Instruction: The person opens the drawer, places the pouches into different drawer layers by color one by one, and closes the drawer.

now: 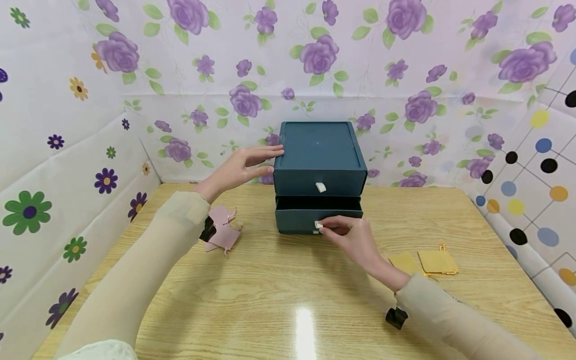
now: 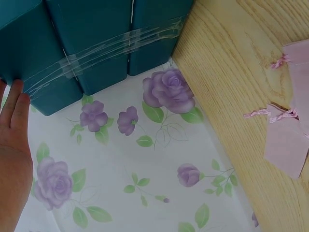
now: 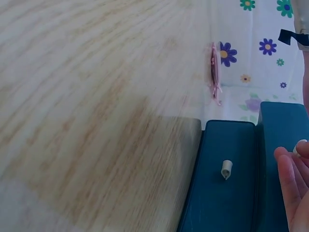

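A dark teal drawer unit stands at the back of the table, with clear tape along its side in the left wrist view. My left hand rests its extended fingers on the unit's upper left edge; this hand also shows beside the tiers. A drawer below the top one is partly pulled out, its interior dark from above. My right hand pinches the white pull tab on its front between thumb and fingers. The top drawer's tab hangs free. Beneath the pulled-out drawer, another front bears a white tab.
Pink drawstring pouches lie left of the unit, near my left forearm. Yellow pouches lie on the wooden table to the right, by my right wrist. Flowered cloth hangs behind, and a dotted one on the right.
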### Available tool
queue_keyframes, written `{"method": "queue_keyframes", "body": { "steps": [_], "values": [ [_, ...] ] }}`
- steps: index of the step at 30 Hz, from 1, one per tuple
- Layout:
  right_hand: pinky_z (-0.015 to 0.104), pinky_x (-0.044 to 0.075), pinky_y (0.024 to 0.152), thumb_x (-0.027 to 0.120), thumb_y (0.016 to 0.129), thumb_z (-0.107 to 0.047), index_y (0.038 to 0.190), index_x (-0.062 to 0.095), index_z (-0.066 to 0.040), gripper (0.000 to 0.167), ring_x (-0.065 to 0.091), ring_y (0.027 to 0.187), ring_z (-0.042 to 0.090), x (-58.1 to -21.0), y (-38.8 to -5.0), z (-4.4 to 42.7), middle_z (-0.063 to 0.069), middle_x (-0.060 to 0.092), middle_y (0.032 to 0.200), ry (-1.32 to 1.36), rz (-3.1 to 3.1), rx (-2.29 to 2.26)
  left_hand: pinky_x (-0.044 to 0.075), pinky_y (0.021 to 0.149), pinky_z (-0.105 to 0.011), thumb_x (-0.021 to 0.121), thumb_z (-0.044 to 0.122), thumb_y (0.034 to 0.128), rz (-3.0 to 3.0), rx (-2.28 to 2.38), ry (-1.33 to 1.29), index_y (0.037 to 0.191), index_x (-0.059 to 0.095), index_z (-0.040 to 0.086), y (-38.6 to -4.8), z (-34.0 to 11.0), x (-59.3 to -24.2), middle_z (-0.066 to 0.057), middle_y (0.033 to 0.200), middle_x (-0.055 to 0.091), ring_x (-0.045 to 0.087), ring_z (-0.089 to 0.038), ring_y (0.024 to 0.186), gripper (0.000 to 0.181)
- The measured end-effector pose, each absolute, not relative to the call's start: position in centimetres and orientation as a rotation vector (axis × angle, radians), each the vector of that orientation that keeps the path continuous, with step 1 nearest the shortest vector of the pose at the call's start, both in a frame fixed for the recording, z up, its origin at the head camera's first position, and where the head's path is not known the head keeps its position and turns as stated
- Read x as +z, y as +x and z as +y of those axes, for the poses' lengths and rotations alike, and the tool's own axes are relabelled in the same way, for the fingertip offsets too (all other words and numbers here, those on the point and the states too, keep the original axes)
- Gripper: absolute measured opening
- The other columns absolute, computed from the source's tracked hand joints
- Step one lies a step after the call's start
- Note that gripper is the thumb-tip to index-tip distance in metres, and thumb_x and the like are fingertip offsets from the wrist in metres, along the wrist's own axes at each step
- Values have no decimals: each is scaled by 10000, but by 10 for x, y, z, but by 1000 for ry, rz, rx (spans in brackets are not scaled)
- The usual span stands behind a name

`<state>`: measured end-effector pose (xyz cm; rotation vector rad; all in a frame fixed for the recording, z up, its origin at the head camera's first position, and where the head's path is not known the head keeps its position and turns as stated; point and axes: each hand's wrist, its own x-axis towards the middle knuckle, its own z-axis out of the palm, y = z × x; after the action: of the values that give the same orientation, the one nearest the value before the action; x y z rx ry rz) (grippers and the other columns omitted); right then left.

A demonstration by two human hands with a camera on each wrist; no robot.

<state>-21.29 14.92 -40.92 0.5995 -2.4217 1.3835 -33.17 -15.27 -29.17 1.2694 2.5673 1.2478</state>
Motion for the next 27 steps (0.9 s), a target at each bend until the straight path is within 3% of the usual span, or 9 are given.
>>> {"method": "queue_keyframes", "body": {
  "steps": [16,27],
  "values": [
    [231,585,614,749,886,-215,1003,775,-208,121,696,717,31,-411,-202,151,-2,776,909,643,-2406,1418,344,1213,-411,586,226,1007,2577,1244,1251,1471,496,204,-331,-152,-292,26,1577,415,386,-178,1469,473],
    [220,587,644,745,888,-256,998,773,-244,114,694,729,43,-409,-190,152,-39,775,932,622,-2436,1429,352,1208,-409,587,229,1006,2575,1244,1252,1469,499,219,-332,-152,-293,35,1575,418,393,-170,1464,471]
  ]
}}
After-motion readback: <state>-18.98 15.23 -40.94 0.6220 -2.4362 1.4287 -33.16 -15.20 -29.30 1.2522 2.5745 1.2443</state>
